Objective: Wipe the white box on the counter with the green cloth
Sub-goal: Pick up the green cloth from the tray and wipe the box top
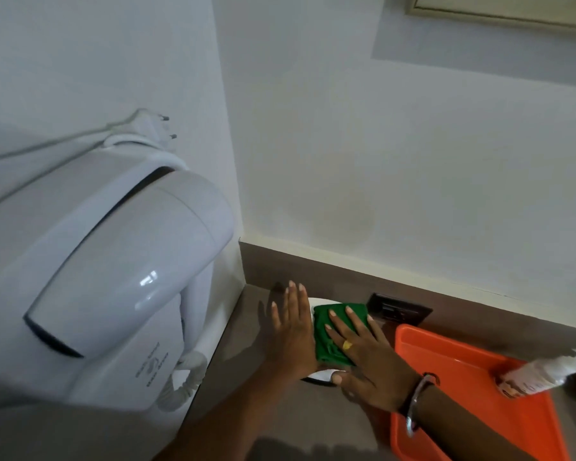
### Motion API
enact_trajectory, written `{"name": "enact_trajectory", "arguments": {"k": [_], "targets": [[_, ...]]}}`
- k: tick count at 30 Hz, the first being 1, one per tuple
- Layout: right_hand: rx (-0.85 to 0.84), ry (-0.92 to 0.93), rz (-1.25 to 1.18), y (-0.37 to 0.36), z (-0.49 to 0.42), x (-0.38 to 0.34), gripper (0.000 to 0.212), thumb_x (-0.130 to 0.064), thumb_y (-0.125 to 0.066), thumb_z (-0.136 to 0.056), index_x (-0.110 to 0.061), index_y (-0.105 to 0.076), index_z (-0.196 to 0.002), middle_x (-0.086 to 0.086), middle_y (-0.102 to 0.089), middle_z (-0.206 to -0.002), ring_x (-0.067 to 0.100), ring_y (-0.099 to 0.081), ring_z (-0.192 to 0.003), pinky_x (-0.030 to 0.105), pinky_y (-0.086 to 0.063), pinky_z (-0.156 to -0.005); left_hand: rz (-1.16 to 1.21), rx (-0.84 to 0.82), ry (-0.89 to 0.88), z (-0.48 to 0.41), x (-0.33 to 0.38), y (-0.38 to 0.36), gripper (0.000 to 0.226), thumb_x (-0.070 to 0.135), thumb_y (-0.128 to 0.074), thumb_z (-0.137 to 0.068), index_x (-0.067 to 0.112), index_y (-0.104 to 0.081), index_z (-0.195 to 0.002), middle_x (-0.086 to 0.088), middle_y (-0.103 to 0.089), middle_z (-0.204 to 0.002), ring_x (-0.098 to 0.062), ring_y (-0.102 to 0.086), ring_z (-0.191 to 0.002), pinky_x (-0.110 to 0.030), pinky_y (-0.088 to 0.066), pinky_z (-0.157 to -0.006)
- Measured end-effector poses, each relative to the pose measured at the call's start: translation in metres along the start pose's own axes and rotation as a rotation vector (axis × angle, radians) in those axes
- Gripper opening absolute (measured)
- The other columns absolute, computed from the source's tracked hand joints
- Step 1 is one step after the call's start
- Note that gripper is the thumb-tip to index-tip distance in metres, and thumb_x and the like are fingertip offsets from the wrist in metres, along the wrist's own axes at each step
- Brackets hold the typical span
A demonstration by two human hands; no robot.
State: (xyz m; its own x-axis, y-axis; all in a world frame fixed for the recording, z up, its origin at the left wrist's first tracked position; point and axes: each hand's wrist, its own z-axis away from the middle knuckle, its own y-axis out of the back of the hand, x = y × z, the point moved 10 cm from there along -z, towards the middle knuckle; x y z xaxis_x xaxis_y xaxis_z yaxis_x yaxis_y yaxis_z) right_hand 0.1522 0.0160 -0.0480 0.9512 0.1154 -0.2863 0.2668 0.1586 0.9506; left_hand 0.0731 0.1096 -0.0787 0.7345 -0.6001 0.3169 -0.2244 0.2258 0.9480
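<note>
The white box point(323, 375) lies on the brown counter point(256, 404) near the corner of the walls, mostly covered. Only its near edge and a strip at its far end show. A folded green cloth point(330, 331) lies on top of it. My right hand point(366, 361) presses flat on the cloth, fingers spread, a yellow ring on one finger and a bangle at the wrist. My left hand point(293, 331) lies flat against the box's left side, fingers straight and pointing toward the back wall.
A white wall-mounted hair dryer point(120, 277) with cord and plug juts out at the left, close to my head. An orange tray point(479, 387) sits right of the box with a white bottle point(546, 374) lying in it. A dark socket plate point(399, 311) is in the backsplash.
</note>
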Motion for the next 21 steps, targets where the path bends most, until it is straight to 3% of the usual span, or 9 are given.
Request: {"name": "enact_trajectory", "arguments": {"k": [4,7,11,16,18,21], "targets": [[-0.022,0.04,0.125,0.022,-0.041,-0.009,0.087,-0.076,-0.022,-0.086,-0.026,-0.013,-0.156,-0.003,-0.006,-0.166,0.023,0.008,-0.152,0.053,0.004,-0.122,0.075,-0.009,0.038,-0.006,-0.007,-0.003,0.134,0.099,-0.026,-0.057,0.015,0.042,-0.137,-0.01,0.032,-0.155,-0.023,0.033,-0.142,-0.054,0.018,-0.11],[-0.026,0.054,0.137,0.02,-0.034,-0.005,0.094,-0.081,-0.015,-0.083,-0.023,-0.014,-0.156,-0.001,-0.008,-0.166,0.024,0.006,-0.152,0.054,0.003,-0.122,0.081,-0.012,0.047,-0.005,-0.004,-0.004,0.135,0.105,-0.01,-0.049,0.018,0.043,-0.137,-0.011,0.03,-0.156,-0.022,0.036,-0.14,-0.054,0.022,-0.11],[-0.006,0.085,0.092,0.006,0.004,0.011,0.094,-0.083,-0.022,-0.083,-0.023,-0.013,-0.156,-0.002,-0.006,-0.166,0.02,0.01,-0.152,0.055,0.002,-0.122,0.03,-0.023,0.036,-0.004,0.0,-0.002,0.148,0.105,-0.027,-0.044,0.014,0.031,-0.145,-0.015,0.019,-0.161,-0.024,0.026,-0.145,-0.046,0.032,-0.105],[-0.014,0.171,0.121,0.011,-0.016,0.017,0.097,-0.084,-0.034,-0.081,-0.024,-0.017,-0.155,0.0,-0.015,-0.165,0.021,0.003,-0.153,0.059,-0.008,-0.12,0.033,-0.006,0.039,-0.004,-0.001,0.003,0.146,0.104,-0.033,-0.05,0.014,0.03,-0.146,-0.014,0.018,-0.161,-0.025,0.024,-0.146,-0.053,0.018,-0.111],[-0.034,0.206,0.157,0.013,-0.039,0.008,0.102,-0.086,-0.036,-0.078,-0.022,-0.02,-0.154,0.003,-0.018,-0.165,0.025,-0.001,-0.152,0.06,-0.009,-0.12,0.033,-0.002,0.04,-0.003,-0.002,0.006,0.144,0.104,-0.028,-0.053,0.008,0.022,-0.149,-0.014,0.019,-0.159,-0.028,0.02,-0.147,-0.058,0.012,-0.114],[-0.053,0.2,0.186,0.015,-0.049,0.008,0.115,-0.092,-0.038,-0.066,-0.019,-0.02,-0.154,0.006,-0.018,-0.164,0.029,-0.006,-0.151,0.058,-0.004,-0.121,0.058,-0.002,0.024,-0.002,0.001,0.008,0.15,0.101,-0.041,-0.05,0.001,0.006,-0.152,-0.02,0.005,-0.162,-0.032,0.006,-0.149,-0.062,0.003,-0.114]]}}
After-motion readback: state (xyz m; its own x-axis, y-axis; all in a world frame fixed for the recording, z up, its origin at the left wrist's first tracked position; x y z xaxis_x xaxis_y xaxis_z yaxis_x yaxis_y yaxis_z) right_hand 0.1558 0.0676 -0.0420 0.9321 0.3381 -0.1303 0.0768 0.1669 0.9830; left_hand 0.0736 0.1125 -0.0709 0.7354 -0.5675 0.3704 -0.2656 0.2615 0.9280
